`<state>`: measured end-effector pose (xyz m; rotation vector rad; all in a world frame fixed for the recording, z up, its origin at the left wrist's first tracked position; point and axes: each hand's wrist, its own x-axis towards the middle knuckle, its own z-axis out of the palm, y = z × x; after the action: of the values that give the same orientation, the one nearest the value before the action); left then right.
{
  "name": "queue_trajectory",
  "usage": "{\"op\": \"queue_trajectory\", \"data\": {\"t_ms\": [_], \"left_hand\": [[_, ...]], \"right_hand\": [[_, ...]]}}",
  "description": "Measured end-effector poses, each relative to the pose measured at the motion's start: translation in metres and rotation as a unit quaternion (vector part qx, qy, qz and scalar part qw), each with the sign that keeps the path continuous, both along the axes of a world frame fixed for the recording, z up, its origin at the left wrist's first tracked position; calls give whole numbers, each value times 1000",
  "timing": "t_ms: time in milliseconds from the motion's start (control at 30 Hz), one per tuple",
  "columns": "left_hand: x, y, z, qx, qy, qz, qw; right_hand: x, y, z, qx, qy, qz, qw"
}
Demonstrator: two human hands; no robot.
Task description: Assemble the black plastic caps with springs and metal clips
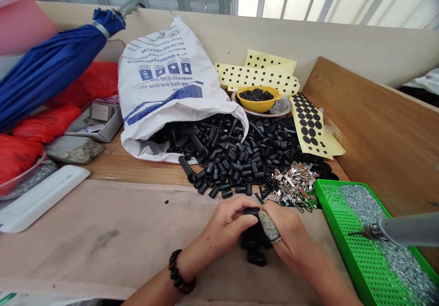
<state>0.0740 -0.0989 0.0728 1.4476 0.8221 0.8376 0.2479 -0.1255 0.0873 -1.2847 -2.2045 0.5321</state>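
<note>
Here the worktop (137,169) is a wooden bench with a tan sheet (103,233) spread over its near half. A pale wall board runs along its far edge under barred windows, and a wooden side panel (377,127) closes the right edge.

Both hands meet at the near edge, right of the middle. The left hand (226,226), with one bead bracelet (180,274) on its wrist, and the right hand (290,239) are both clenched on one black part (252,212), pinched between their fingertips. One speckled finger sleeve (269,226) covers the right thumb. A small cluster of black parts (255,251), too bunched to count, lies on the sheet just under the hands.

Beyond them, mid-worktop, one white sack (161,82) lies on its side and spills a heap of black tubes (233,155), far too many to count. One pile of silver clips (297,187) sits just beside the heap.

At the near right corner one green tray (339,223) holds small silver screws, and one grey power screwdriver (404,229) hangs over it.

Toward the far edge one yellow bowl (259,99) of black bits sits among at least three yellow sheets (257,77) of black dots.

Along the left edge lie one blue umbrella (51,68), red bags (44,123), one grey stone (73,149) and one white bar (41,196).
</note>
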Motion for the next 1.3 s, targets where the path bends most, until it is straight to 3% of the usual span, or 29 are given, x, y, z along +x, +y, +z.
{"op": "queue_trajectory", "data": {"t_ms": [100, 300, 467, 633, 767, 867, 1100, 1300], "left_hand": [[1, 1, -1, -39, -24, 7, 999], [-1, 0, 2, -33, -12, -7, 999], [-2, -1, 9, 60, 55, -19, 996], [-3, -1, 12, 204, 147, -18, 968], [-3, -1, 11, 215, 160, -19, 963], [-3, -2, 9, 233, 160, -9, 959], [-1, -2, 2, 389, 154, 27, 908], [0, -2, -9, 508, 161, 52, 844]], "right_hand": [[5, -1, 3, -16, 6, -10, 1000], [12, -1, -4, 67, -45, 11, 997], [9, 0, -11, 78, -49, 34, 995], [7, -2, -15, 63, -29, 28, 997], [7, -2, -14, 69, -25, 19, 997], [5, -4, -8, 26, -12, 14, 999], [-3, -8, 11, -82, 73, -13, 994], [-5, -8, 7, -113, 123, -29, 986]]}}
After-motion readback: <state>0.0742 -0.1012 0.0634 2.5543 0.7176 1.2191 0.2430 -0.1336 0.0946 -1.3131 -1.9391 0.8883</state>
